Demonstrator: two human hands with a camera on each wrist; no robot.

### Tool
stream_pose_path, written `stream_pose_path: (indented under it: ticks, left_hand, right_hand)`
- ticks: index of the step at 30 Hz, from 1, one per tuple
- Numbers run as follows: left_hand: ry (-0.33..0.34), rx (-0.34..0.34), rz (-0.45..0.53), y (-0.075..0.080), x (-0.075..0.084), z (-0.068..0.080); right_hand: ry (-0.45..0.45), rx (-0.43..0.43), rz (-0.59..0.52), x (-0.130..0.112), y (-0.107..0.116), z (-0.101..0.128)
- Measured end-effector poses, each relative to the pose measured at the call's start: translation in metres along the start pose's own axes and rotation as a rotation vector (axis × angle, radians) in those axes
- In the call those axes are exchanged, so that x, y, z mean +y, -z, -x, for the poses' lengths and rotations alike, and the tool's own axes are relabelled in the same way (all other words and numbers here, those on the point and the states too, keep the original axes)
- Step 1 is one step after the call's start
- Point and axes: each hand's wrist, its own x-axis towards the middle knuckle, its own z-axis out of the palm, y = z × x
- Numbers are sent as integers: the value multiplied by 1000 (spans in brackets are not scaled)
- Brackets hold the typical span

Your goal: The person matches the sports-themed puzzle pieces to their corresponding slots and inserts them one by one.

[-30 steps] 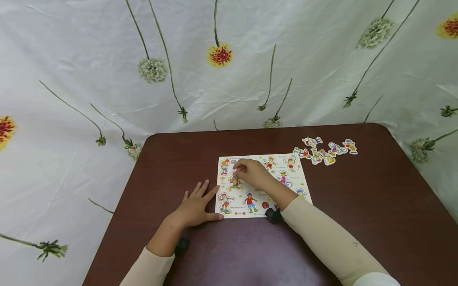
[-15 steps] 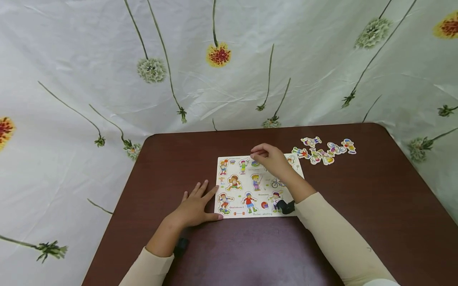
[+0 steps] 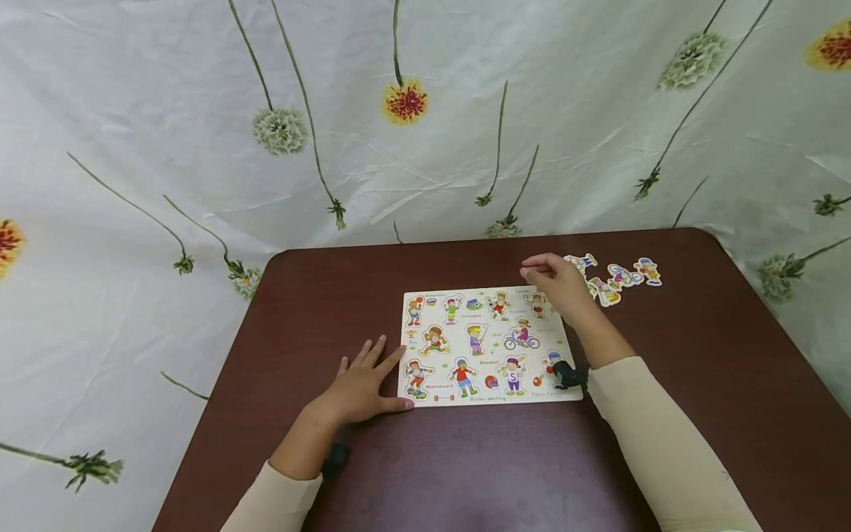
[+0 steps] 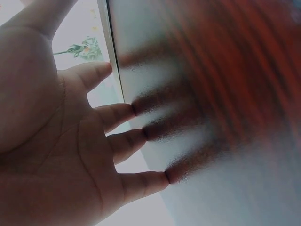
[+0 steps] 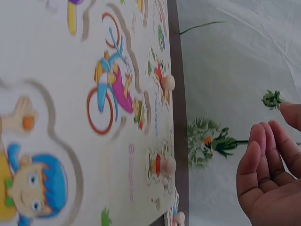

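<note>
A white puzzle board (image 3: pixel 435 371) with printed sports figures lies on the table. Spread fingers of my left hand (image 3: pixel 359 388) rest on the table beside it, with the thumb and forefinger at its left edge. My right hand (image 3: pixel 565 288), holding nothing, hovers past the board's far right corner, close to the loose puzzle pieces (image 3: pixel 625 277). Its fingers bend loosely, apart from the thumb, in the right wrist view. Wooden knobs stand up from the footballer piece (image 5: pixel 162 82) and the tennis player piece (image 5: pixel 156 165); the cyclist (image 5: pixel 110 89) shows inside a cut recess.
Dark brown table (image 3: pixel 332 295) surrounds the board. Several loose pieces lie in a cluster at the back right, partly hidden behind my right hand. A white flowered cloth (image 3: pixel 452 162) hangs behind the table. A black wrist camera (image 3: pixel 568 374) overlaps the board's lower right corner.
My right hand has moved from the runner piece on the board's left, across the board to the right, toward the loose pieces. My left hand stays in place.
</note>
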Motion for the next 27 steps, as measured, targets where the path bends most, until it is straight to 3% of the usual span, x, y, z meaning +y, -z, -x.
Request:
stream_pose_path:
  ticks: [5, 9, 14, 20, 27]
  left_hand:
    - [3, 2, -2, 1, 0, 0]
    - [3, -2, -5, 0, 0, -1]
    - [2, -4, -7, 0, 0, -1]
    - [-1, 0, -13, -1, -1, -1]
    - [-1, -5, -6, 1, -1, -1]
  right_hand:
    - [-46, 49, 30, 10, 18, -7]
    - [-89, 72, 161, 18, 31, -14]
    - [-145, 29, 332, 30, 41, -23]
    - [-152, -41, 505, 38, 43, -31]
    - [-161, -54, 600, 40, 39, -35]
